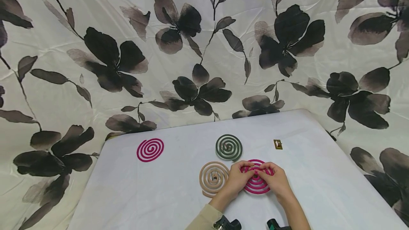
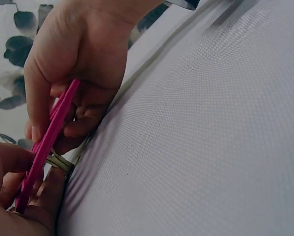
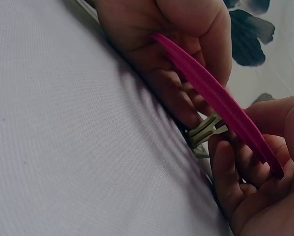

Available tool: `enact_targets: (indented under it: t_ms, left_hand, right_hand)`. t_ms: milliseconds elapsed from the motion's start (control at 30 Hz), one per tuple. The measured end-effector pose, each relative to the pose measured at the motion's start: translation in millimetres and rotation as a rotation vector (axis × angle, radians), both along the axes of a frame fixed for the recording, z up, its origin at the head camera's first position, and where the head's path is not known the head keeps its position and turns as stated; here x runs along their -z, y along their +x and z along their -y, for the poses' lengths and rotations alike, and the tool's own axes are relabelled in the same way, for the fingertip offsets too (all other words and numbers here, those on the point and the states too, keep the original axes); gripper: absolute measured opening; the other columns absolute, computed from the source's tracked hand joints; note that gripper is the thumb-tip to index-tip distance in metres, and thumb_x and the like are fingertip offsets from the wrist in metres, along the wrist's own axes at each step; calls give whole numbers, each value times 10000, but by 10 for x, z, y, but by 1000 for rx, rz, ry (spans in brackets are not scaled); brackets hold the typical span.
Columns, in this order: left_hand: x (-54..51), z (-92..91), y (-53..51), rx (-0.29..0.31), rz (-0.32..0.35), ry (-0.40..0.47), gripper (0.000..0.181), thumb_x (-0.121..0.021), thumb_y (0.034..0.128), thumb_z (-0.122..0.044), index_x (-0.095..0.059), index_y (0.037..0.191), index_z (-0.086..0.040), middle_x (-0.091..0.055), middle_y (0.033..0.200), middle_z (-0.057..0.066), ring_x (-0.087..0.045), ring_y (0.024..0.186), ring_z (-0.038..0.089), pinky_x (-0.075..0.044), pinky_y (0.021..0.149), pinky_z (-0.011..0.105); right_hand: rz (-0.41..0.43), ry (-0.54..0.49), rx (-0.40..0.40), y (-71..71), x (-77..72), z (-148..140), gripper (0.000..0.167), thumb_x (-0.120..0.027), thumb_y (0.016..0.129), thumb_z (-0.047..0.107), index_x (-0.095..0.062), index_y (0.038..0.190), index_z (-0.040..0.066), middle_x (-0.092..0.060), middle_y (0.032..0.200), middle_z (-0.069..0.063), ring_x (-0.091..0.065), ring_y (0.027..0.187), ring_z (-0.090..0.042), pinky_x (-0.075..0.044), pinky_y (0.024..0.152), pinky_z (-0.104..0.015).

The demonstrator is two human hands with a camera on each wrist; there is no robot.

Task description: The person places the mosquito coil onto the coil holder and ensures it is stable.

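Note:
Both hands hold a pink mosquito coil (image 1: 257,192) at the right front of the table. My left hand (image 1: 237,177) grips its left side and my right hand (image 1: 277,181) its right side, with the thumbs close together near the centre. Seen edge-on in the left wrist view, the coil (image 2: 50,140) stands just off the white surface. Beneath it, a brass-coloured metal stand (image 3: 205,130) shows among the fingers in the right wrist view. Whether the coil's centre is fixed on that stand is hidden.
A beige coil (image 1: 207,190) lies beside my left hand, and a green coil (image 1: 236,146) is behind it. Another pink coil (image 1: 138,152) lies at the far left. A small gold metal piece (image 1: 278,144) rests at the back right. Behind the table hangs floral cloth (image 1: 191,123).

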State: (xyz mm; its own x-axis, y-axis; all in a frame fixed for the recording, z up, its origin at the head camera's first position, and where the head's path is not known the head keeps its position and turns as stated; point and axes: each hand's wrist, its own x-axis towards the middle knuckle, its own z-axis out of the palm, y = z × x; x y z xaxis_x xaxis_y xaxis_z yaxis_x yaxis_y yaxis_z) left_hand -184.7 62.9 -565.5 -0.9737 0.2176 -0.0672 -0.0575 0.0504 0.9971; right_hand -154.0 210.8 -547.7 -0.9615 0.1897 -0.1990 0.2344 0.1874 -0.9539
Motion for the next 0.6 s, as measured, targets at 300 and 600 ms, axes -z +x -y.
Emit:
enact_targets:
  t_ms: [300, 600]
  left_hand:
    - [4, -9, 25, 9, 20, -7, 192, -701, 832, -11, -706, 1015, -69, -642, 1073, -4, -552, 1093, 137, -460, 940, 307]
    - [-1, 3, 4, 11, 5, -12, 190, -690, 841, -3, -703, 1020, -65, -643, 1063, -8, -558, 1071, 123, -461, 917, 269]
  right_hand:
    - [12, -12, 6, 27, 9, 2, 212, -723, 880, 113, -629, 1028, -7, -572, 1212, -150, -448, 1206, -266, -381, 981, -411]
    - [1, 11, -1, -1, 19, 8, 209, -732, 879, 143, -644, 1012, 9, -589, 1181, -127, -465, 1176, -244, -394, 931, -354]
